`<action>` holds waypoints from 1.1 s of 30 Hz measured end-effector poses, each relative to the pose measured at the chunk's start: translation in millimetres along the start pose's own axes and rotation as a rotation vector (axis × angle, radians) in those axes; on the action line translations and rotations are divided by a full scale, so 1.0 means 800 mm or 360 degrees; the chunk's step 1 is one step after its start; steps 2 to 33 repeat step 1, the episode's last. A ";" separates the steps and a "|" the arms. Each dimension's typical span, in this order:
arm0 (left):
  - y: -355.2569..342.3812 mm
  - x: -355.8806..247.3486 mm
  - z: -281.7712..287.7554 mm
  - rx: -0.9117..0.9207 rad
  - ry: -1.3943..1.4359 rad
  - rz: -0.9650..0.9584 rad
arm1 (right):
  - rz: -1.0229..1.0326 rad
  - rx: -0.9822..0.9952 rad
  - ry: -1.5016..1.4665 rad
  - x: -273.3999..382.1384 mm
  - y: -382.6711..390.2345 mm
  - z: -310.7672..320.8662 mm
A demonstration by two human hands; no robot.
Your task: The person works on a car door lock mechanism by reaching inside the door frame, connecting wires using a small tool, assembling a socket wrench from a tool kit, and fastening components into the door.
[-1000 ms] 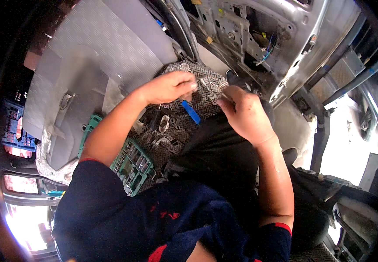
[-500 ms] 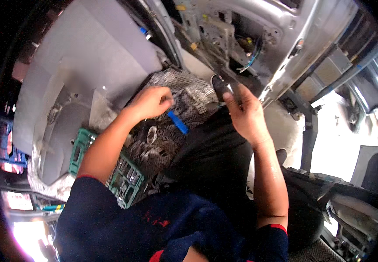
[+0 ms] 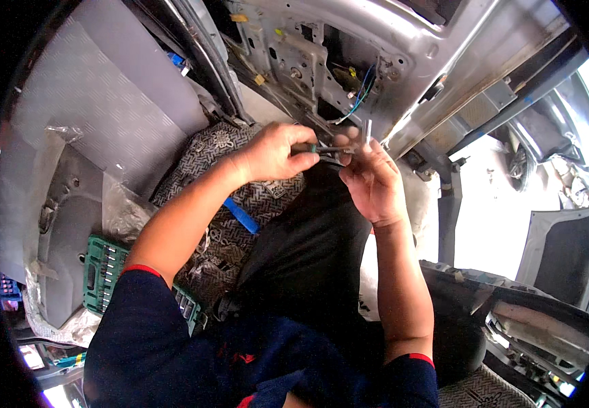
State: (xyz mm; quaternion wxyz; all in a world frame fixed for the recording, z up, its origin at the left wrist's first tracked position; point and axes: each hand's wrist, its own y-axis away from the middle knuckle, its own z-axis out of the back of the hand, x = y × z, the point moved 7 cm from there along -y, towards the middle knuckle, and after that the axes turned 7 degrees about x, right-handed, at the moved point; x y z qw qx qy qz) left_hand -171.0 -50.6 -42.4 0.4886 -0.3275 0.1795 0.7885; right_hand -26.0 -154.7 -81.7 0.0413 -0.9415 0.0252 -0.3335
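My left hand (image 3: 279,151) is closed round a dark-handled tool (image 3: 329,148) whose thin metal shaft points to the right; its exact kind is partly hidden by my fingers. Opposite it, my right hand (image 3: 374,180) is closed on an upright silver metal tube (image 3: 367,130), with its fingers at the tip of the shaft. Whether shaft and tube are joined I cannot make out. Both hands are above my dark trouser leg. Below my left forearm, a blue pry tool (image 3: 242,216) lies on the patterned floor covering.
A green socket-set case (image 3: 97,272) lies open at the left, partly behind my left arm. Ahead is a bare metal door (image 3: 294,47) with loose wires (image 3: 362,95). A grey trim panel (image 3: 97,81) and crumpled clear plastic (image 3: 123,204) are on the left.
My left hand has moved right and now grips the dark-handled tool. The two hands have come together, and the silver tube shows upright in my right hand. The view has shifted slightly.
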 end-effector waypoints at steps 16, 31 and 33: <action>-0.011 -0.004 0.009 -0.0082 -0.0053 -0.0171 | 0.0048 0.0095 0.0048 0.003 -0.008 -0.004; -0.011 -0.004 0.009 -0.0082 -0.0053 -0.0171 | 0.0048 0.0095 0.0048 0.003 -0.008 -0.004; -0.011 -0.004 0.009 -0.0082 -0.0053 -0.0171 | 0.0048 0.0095 0.0048 0.003 -0.008 -0.004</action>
